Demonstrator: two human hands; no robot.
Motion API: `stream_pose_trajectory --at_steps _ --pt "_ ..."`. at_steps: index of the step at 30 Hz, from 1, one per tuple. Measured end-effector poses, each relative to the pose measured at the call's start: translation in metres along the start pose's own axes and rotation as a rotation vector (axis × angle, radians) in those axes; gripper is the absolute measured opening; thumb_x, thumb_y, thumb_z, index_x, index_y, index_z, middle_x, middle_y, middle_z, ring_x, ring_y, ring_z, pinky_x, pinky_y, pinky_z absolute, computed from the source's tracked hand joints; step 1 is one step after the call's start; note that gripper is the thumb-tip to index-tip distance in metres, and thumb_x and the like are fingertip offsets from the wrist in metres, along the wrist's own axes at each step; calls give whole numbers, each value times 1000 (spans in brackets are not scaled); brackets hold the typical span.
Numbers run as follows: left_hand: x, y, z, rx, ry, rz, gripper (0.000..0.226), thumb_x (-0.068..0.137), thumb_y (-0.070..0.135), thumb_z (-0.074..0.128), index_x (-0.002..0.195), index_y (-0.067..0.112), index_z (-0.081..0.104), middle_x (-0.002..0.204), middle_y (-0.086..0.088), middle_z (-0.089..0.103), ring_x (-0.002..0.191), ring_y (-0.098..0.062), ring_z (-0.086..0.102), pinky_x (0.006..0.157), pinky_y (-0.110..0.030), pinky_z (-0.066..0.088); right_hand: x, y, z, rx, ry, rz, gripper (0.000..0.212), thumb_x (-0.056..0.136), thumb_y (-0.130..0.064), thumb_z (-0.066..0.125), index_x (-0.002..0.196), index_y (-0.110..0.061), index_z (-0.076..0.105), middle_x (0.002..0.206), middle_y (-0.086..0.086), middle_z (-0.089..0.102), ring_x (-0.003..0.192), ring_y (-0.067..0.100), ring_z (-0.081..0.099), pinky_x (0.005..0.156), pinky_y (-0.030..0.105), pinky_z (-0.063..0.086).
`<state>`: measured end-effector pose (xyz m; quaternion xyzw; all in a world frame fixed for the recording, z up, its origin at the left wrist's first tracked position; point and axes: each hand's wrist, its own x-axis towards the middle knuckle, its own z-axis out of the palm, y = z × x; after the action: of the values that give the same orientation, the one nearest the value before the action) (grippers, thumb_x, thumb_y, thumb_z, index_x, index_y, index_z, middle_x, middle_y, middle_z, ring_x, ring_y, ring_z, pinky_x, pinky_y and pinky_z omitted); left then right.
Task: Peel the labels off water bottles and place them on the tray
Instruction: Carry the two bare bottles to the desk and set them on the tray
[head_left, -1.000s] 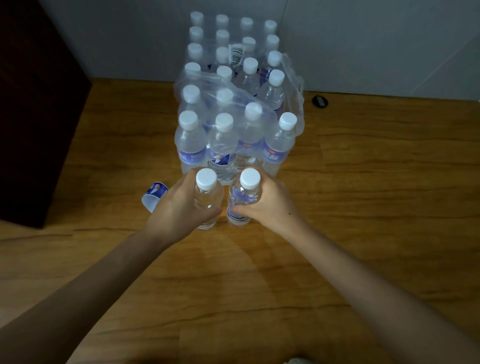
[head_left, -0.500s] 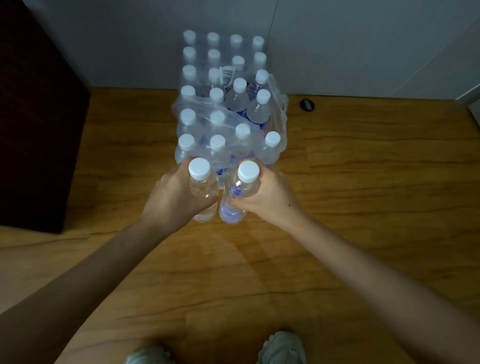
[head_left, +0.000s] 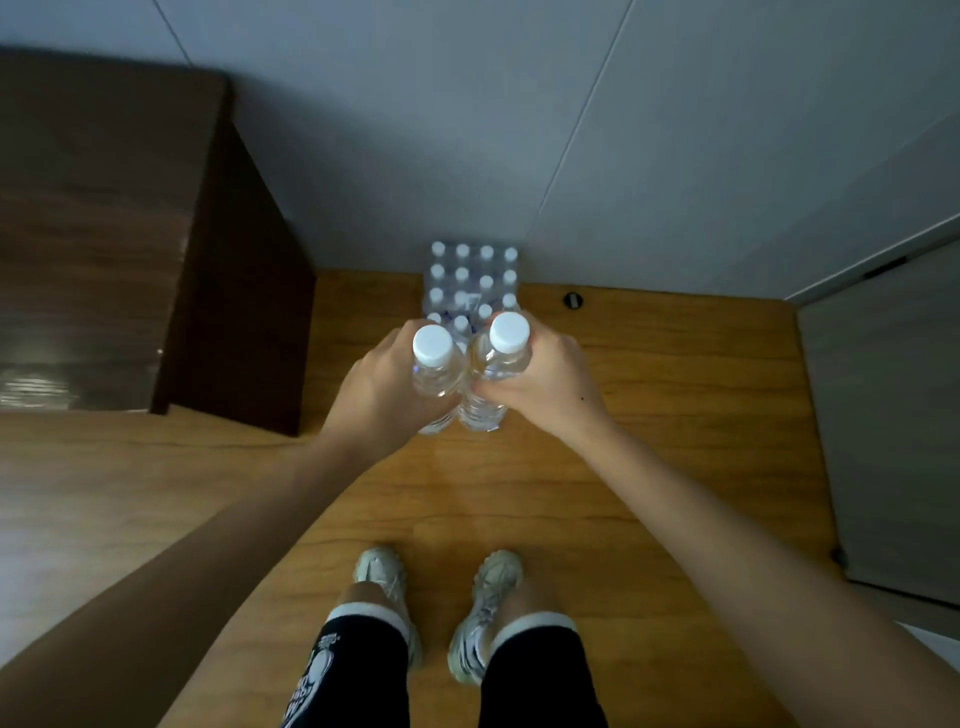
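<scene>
My left hand (head_left: 379, 395) grips a clear water bottle (head_left: 435, 371) with a white cap. My right hand (head_left: 545, 382) grips a second clear bottle (head_left: 496, 374) with a white cap. Both bottles are upright, side by side and touching, held high above the wooden floor. No label shows on either from here, as my fingers cover part of each. Far below and behind them stands a shrink-wrapped pack of water bottles (head_left: 470, 273) against the wall. No tray is in view.
A dark brown cabinet (head_left: 130, 234) stands on the left. A grey wall (head_left: 571, 130) runs behind the pack, and a grey door panel (head_left: 883, 415) is on the right. A small black disc (head_left: 572, 300) lies on the floor (head_left: 675, 415). My shoes (head_left: 384, 577) are below.
Both hands have lifted the two bottles up and away from the pack. The view has risen, so the pack looks small and my legs and shoes have come into view.
</scene>
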<state>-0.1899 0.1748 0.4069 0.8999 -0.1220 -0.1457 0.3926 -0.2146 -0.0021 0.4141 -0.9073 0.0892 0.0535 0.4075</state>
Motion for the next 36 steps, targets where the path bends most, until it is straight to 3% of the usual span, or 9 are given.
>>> stream_pose_trajectory --at_steps 2,5,12,18,24,30,36 --pt "-14 46 -52 -14 20 -5 63 68 31 81 121 21 49 114 1 62 100 -22 60 84 -43 51 -9 -63 -42 -20 3 -16 48 60 -29 85 102 -24 62 91 -7 71 85 13 66 75 36 55" --pt "-32 100 -118 -38 39 -11 63 70 29 81 123 18 49 114 1 62 100 -19 59 83 -37 50 -21 -142 -90 -63 -17 -28 51 62 -31 85 106 -20 61 97 -3 72 87 12 64 73 27 49" --pt "-61 139 -207 -44 133 -15 56 71 30 79 119 20 51 111 1 62 96 -17 59 76 -32 45 -28 -235 -114 -81 -5 -74 54 62 -31 85 108 -21 60 100 -2 70 91 15 64 71 24 46" --pt "-91 108 -241 -78 310 -186 52 72 34 76 116 25 51 110 4 62 95 -20 62 80 -41 52 -11 -283 -76 -94 -149 -235 55 64 -36 84 112 -26 61 98 -10 67 88 6 59 72 19 39" --pt "-169 74 -275 -143 627 -465 46 70 35 76 109 30 51 105 10 61 89 -15 60 74 -33 49 -15 -358 -12 -128 -496 -515 55 62 -30 85 111 -24 61 103 -5 70 97 15 65 77 23 46" --pt "-281 48 -307 -204 930 -677 49 68 32 79 107 20 53 100 4 62 87 -20 59 72 -30 42 -71 -443 77 -152 -805 -800 54 65 -31 82 113 -23 59 107 -2 68 99 19 64 85 42 53" --pt "-387 9 -332 -216 1081 -918 55 61 44 72 108 24 53 97 4 65 85 -23 61 71 -35 47 -149 -501 174 -176 -987 -980 49 62 -36 83 103 -19 62 98 1 70 90 22 65 78 41 53"
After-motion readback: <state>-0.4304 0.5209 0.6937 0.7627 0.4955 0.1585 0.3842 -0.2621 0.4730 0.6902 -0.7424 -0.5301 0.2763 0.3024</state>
